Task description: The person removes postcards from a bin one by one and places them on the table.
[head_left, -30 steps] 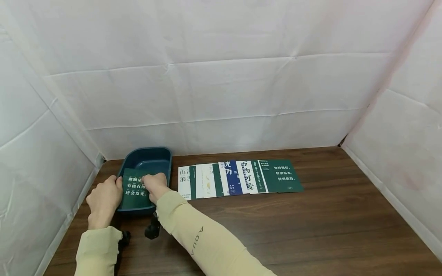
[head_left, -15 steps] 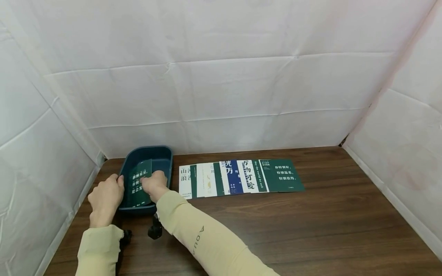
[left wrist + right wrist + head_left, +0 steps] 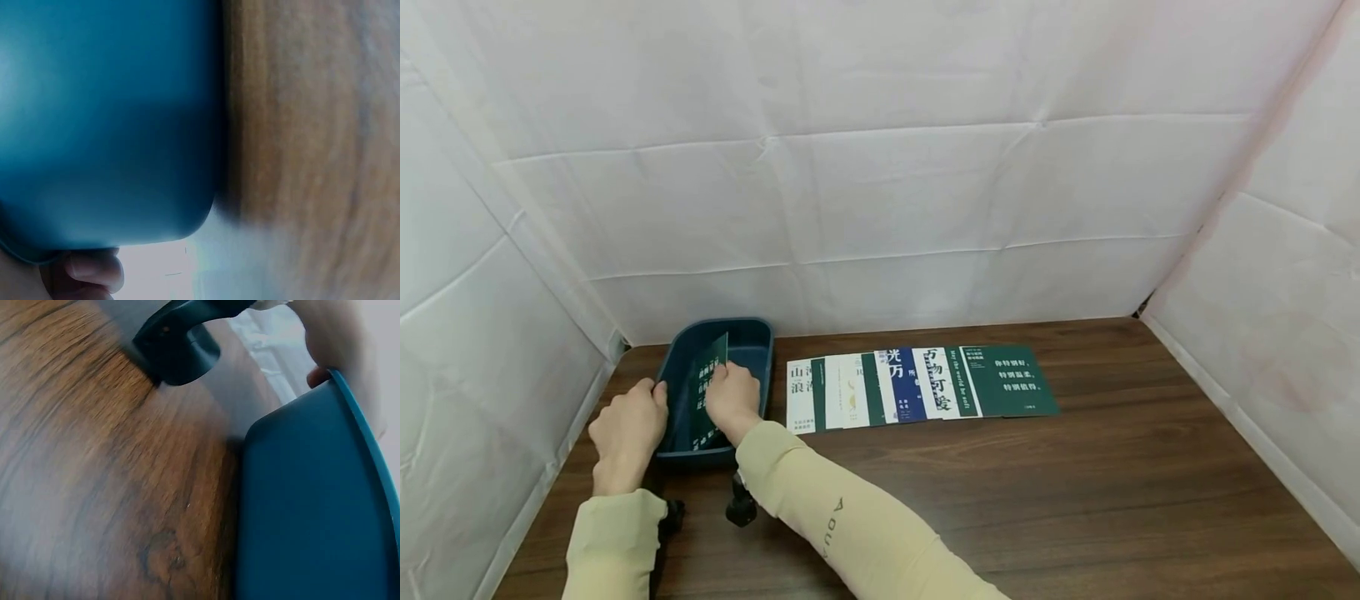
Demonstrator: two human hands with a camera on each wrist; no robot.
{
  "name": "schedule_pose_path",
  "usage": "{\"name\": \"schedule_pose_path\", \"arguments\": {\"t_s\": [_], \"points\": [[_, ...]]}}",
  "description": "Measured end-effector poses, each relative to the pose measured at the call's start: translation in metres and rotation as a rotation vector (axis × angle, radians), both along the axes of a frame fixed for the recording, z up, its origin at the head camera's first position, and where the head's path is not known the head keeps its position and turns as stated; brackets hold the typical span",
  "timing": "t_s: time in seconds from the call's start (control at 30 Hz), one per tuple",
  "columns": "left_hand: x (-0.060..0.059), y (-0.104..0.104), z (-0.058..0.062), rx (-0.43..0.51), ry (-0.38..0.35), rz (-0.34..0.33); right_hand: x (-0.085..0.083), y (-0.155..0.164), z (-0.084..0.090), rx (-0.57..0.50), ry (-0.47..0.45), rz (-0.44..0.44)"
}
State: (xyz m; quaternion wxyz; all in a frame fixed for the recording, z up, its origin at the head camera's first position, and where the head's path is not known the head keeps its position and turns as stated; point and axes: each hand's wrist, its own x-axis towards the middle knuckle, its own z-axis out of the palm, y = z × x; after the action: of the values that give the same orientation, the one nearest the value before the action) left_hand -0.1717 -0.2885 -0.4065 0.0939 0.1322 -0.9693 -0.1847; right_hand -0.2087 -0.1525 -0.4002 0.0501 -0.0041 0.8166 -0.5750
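Note:
A dark blue plastic bin stands at the left of the table, against the back wall. My left hand grips its left rim; in the left wrist view a curled finger shows right at that rim, beside the bin's outer wall. Inside the bin, a dark green card with white printed characters stands tilted on edge. My right hand pinches the card's right side, the fingertips partly hidden behind the knuckles. The right wrist view has only the bin's outside and the left hand at its rim.
Right of the bin, several overlapping printed cards lie in a row, from a white one to a green one. White sheeting encloses the brown wooden table. A black wrist camera juts out near the left hand.
The green card has turned from lying nearly flat, facing up, to a steep tilt inside the bin. My right hand has twisted with it; the left hand stays at the rim.

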Motion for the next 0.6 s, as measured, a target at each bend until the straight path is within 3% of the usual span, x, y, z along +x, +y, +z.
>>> {"name": "schedule_pose_path", "arguments": {"t_s": [0.17, 0.3, 0.6], "points": [[-0.002, 0.001, -0.001, -0.003, -0.008, 0.000, 0.000, 0.005, 0.004, 0.040, 0.152, 0.036], [-0.003, 0.001, -0.001, -0.001, -0.007, 0.008, 0.001, 0.010, 0.010, 0.019, 0.223, 0.013], [-0.001, 0.003, 0.003, 0.008, -0.033, 0.033, 0.001, 0.036, 0.028, -0.122, 0.271, -0.011]]}}
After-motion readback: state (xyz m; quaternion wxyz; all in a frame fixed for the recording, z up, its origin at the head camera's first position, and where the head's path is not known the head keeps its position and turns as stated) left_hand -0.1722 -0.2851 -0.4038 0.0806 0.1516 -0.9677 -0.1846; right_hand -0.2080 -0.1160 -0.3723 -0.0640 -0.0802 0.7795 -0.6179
